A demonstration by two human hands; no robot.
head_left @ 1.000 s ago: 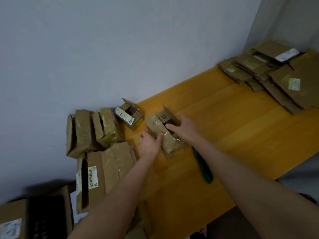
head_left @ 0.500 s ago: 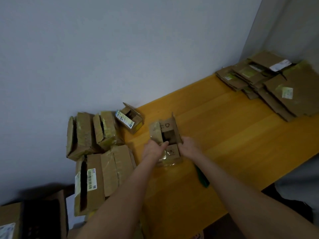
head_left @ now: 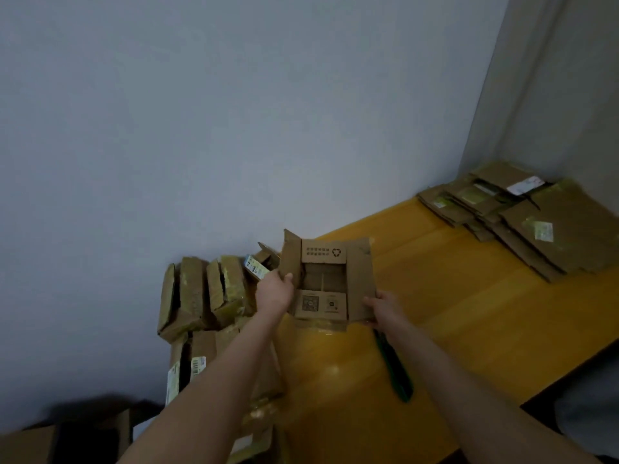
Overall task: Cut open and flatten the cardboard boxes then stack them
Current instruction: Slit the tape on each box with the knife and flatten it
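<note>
A small brown cardboard box (head_left: pixel 330 283) is held up over the yellow table (head_left: pixel 435 313), its open top facing me with all flaps spread. My left hand (head_left: pixel 274 293) grips its left flap. The right flap's lower corner sits in the grip of my right hand (head_left: pixel 382 309). A recycling mark is printed on the far flap and a code on the near one. A pile of flattened boxes (head_left: pixel 536 222) lies at the table's far right corner. Several unflattened boxes (head_left: pixel 207 293) lean at the table's left end by the wall.
A green-handled cutter (head_left: pixel 395 373) lies on the table under my right forearm. More boxes (head_left: pixel 187 366) with white labels stand at the lower left, off the table's end. The grey wall runs close behind the table.
The box was lying on the table under both hands; it is now lifted and turned so its open top faces me, flaps spread wide. The view has tilted upward.
</note>
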